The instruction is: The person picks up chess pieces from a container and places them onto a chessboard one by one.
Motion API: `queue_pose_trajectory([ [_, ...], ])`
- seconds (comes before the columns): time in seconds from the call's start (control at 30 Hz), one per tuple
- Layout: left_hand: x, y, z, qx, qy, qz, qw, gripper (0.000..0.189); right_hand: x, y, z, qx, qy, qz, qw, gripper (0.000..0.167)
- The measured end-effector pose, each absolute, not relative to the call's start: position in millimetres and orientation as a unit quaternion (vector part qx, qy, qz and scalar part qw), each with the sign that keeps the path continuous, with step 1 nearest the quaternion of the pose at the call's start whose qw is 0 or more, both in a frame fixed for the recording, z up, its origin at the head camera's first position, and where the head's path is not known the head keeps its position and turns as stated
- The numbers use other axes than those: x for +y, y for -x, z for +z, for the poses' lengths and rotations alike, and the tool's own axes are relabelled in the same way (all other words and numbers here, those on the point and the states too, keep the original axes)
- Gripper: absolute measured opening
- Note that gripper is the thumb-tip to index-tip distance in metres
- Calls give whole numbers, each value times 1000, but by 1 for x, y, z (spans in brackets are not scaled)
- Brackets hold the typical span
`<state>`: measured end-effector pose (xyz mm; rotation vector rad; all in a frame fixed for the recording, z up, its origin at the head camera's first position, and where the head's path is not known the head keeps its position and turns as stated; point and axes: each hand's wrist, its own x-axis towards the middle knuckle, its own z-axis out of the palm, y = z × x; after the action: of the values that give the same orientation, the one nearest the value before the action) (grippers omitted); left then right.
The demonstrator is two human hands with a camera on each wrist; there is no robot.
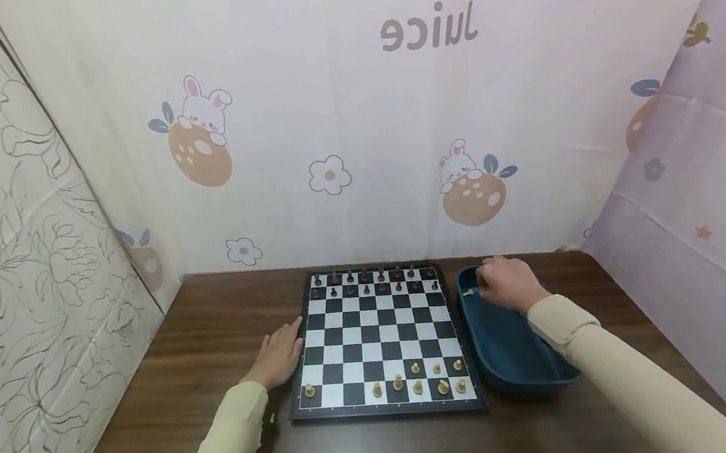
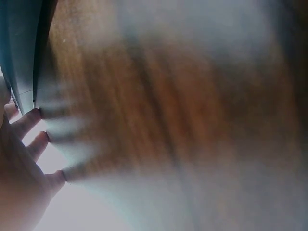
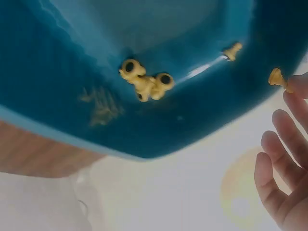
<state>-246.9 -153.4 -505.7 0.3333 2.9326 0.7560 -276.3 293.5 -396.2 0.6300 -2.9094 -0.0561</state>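
Observation:
My right hand point(image 1: 507, 282) is over the far end of a blue tray point(image 1: 504, 333). In the right wrist view its thumb and forefinger pinch a small yellow chess piece point(image 3: 276, 77), base outward, its top hidden by the fingertips. Several yellow chess pieces point(image 3: 144, 82) lie clustered in the tray, and a single yellow piece point(image 3: 233, 51) lies apart from them. My left hand point(image 1: 277, 355), fingers extended, rests at the left edge of a black-and-white chessboard point(image 1: 368, 318). Its fingertips touch the board's side in the left wrist view.
Dark chess pieces point(image 1: 366, 289) stand in two rows on the board's far side. Several yellow pieces point(image 1: 398, 382) stand near its front edge, mostly on the right, with one yellow piece point(image 1: 309, 390) at the left corner. A brown wooden table point(image 1: 215, 328) meets a printed curtain point(image 1: 339, 112) behind.

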Motion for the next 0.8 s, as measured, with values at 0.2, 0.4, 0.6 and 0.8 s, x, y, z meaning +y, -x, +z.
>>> queue_pose_trajectory([
  [0.2, -153, 246, -504, 960, -108, 252, 51, 51, 277, 268, -381, -965, -231, -37, 117, 6],
  [0.4, -153, 247, -503, 961, -104, 250, 52, 51, 245, 258, -369, -956, -261, -51, 121, 5],
  [0.6, -153, 247, -502, 962, -103, 248, 56, 52, 210, 250, -371, -951, -291, -50, 88, 4],
  [0.8, -153, 246, -502, 962, -105, 246, 56, 51, 179, 238, -384, -937, -343, -35, 51, 5],
])
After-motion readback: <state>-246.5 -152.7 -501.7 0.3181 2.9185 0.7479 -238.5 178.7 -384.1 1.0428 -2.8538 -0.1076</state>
